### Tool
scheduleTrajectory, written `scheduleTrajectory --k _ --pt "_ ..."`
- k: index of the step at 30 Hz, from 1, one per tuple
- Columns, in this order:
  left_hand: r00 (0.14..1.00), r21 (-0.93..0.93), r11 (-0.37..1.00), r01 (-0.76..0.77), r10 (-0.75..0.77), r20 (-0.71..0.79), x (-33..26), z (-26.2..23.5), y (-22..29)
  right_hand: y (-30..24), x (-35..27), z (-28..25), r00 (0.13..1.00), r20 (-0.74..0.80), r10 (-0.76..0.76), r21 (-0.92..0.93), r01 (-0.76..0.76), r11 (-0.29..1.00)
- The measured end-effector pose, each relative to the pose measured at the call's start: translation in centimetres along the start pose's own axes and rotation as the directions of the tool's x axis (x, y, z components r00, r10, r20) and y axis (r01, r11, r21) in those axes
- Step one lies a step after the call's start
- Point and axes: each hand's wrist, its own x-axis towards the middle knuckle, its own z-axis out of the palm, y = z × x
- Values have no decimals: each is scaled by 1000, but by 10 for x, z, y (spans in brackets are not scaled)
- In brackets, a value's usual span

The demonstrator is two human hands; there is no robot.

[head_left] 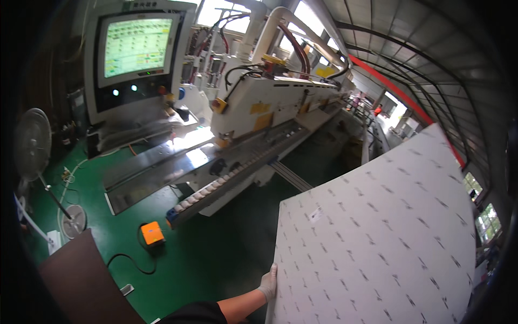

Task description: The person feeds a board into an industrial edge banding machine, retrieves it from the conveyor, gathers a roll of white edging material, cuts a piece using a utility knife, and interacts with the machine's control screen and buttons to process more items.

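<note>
Panel [377,235], pointing upper right, long axis unclear

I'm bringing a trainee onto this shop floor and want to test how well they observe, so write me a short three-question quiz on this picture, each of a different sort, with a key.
1. Multiple choice: At which edge of the patterned white panel is the person's left hand?
A) The left edge
B) The right edge
C) The top edge

2. True or false: The orange box rests on the green floor.

3. Short answer: What stands at the far left of the picture, with a round guard on a pole?

Key:
1. A
2. True
3. A standing fan
</note>
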Motion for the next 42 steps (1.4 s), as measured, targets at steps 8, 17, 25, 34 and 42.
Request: scheduleTrajectory --k 8,17,25,34,42 --pt "904 -188 897 -400 353 -242 -76 -138 78 51 53 -3 951 85 296 352 -307 884" --pt "557 -295 534 -792 435 -708 -230 -327 50 223 71 148 385 557 736 205 -922 327" --pt "152 11 907 -421 82 -985 -319 -313 58 371 -6 285 35 430 902 -356 -912 205" --pt "45 -25 966 -258 -14 -999 -268 -349 21 503 -28 356 -47 563 825 -329 -929 171" --pt "8 -38 971 -235 -37 -999 -211 -417 14 501 -39 393 11 534 845 -241 -957 164"
